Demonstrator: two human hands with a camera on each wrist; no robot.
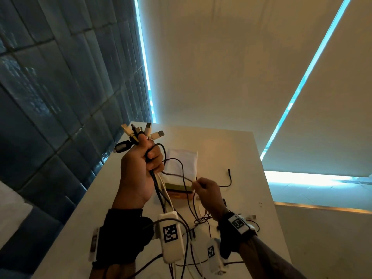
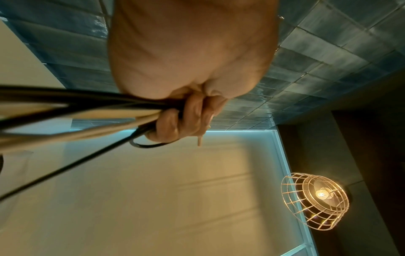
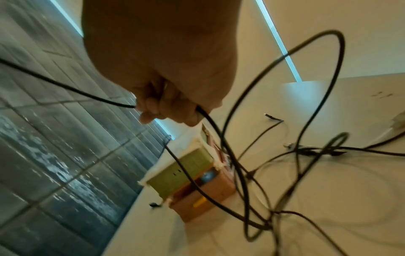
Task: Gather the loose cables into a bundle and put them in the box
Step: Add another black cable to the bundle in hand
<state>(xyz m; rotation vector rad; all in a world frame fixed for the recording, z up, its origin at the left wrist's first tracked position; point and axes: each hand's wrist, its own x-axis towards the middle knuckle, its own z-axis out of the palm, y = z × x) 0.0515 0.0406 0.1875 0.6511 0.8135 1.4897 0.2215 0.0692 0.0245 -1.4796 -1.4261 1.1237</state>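
The left hand [image 1: 138,168] is clenched on the bunch of black and white cables [image 1: 161,190], plugs fanned at twelve o'clock (keeping ends aligned). The right hand [image 1: 209,193] pinches one thin black cable [image 1: 177,174], drawing it in. The green-and-tan cardboard box [image 1: 181,188] sits between the hands.

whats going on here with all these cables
A person is gathering cables. The left hand grips a bunch of cables upright, plugs sticking out the top. The right hand pinches one thin black cable. More cables trail over the table, and the box sits just beyond the hands.
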